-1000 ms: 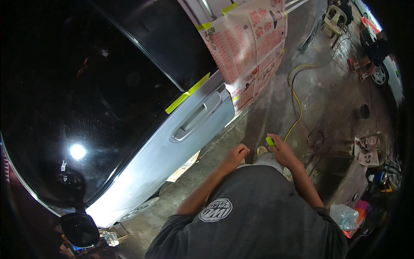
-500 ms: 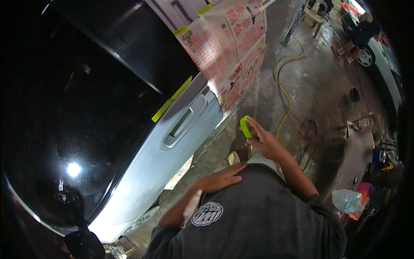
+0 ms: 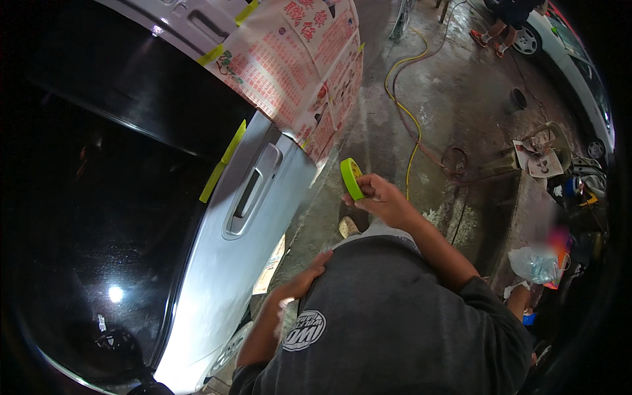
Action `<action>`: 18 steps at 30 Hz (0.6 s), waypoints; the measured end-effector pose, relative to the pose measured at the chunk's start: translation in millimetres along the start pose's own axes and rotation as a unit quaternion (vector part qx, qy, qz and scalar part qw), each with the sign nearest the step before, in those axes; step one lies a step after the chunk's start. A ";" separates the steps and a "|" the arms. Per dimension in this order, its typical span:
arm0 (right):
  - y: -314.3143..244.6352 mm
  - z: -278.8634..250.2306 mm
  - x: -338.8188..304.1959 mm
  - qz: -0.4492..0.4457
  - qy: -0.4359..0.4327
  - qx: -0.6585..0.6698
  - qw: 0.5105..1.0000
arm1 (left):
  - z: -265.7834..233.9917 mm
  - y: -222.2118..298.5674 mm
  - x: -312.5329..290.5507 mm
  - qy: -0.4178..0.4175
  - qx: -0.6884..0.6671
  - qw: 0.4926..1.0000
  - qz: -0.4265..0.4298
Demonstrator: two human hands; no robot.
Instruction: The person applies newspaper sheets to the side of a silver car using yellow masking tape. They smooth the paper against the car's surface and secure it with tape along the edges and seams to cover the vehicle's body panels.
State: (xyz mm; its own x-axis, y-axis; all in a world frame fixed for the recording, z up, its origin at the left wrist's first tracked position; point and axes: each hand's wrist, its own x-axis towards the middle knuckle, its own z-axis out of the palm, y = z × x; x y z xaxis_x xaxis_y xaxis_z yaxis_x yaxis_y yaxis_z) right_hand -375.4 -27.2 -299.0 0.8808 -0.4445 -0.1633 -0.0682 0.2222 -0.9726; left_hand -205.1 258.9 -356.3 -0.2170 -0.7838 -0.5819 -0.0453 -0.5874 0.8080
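While the right hand [image 3: 385, 201] closes its fingers on a roll of green tape [image 3: 351, 178], the roll stands on edge, raised in front of the chest, just beside the car door [image 3: 217, 263]. Held that way, the roll's rim faces the door, likely so a strip can be pulled off toward the panel. Whether a loose end is already lifted is too small to tell.

The left hand [image 3: 306, 280] lies flat and open against the dark shirt [image 3: 388, 329], holding nothing.

On the door, 2 green strips [image 3: 224, 161] already run along the window edge above the handle [image 3: 253, 191], and printed paper [image 3: 296, 66] is taped over the next panel. A yellow hose [image 3: 411, 125] snakes over the wet concrete floor [image 3: 461, 85] to the right, near coiled cable and scattered clutter. Another person's legs [image 3: 503, 26] and a light car [image 3: 579, 72] stand well apart at the top. Nothing lies between tape and door.
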 end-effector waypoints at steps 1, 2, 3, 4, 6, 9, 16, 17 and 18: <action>0.8 0.0 0.2 -0.013 0.000 -0.020 1.000 | -6.0 -11.2 5.5 0.004 0.022 1.000 -0.001; 2.7 -0.9 -0.5 -0.026 0.003 -0.040 0.999 | -15.2 -29.1 14.5 0.006 0.046 0.999 -0.002; 7.6 -2.3 -1.6 -0.039 0.010 -0.059 0.997 | -19.9 -31.4 19.2 0.004 0.071 0.997 -0.004; 18.8 -2.9 -1.7 -0.057 0.015 -0.083 0.995 | -19.4 -34.1 20.6 0.063 0.114 0.991 -0.007; 27.9 -8.5 -2.5 -0.092 0.047 -0.139 0.985 | -15.8 -5.4 31.0 0.162 0.208 0.965 0.006; -0.6 -8.5 -5.3 -0.049 0.029 -0.162 0.985 | -8.2 49.4 49.5 0.221 0.038 0.974 0.035; 21.1 -48.8 -16.0 -0.027 0.150 0.023 0.988 | -10.0 75.7 92.8 0.192 0.063 0.976 0.079; 23.8 -60.4 -18.2 -0.054 0.191 0.067 0.978 | -13.3 74.3 100.0 0.174 0.074 0.978 0.083; 23.6 -73.3 -23.5 -0.080 0.232 0.113 0.963 | -16.5 72.7 109.1 0.156 0.086 0.981 0.083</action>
State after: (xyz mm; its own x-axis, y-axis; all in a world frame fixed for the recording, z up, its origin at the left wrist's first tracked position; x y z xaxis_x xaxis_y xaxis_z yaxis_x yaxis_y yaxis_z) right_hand -432.0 -75.1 -330.2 0.5629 -0.8176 -0.1211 0.2017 0.2780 -0.9392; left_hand -215.9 127.3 -362.6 0.0717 -0.9049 -0.4196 -0.2045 -0.4251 0.8818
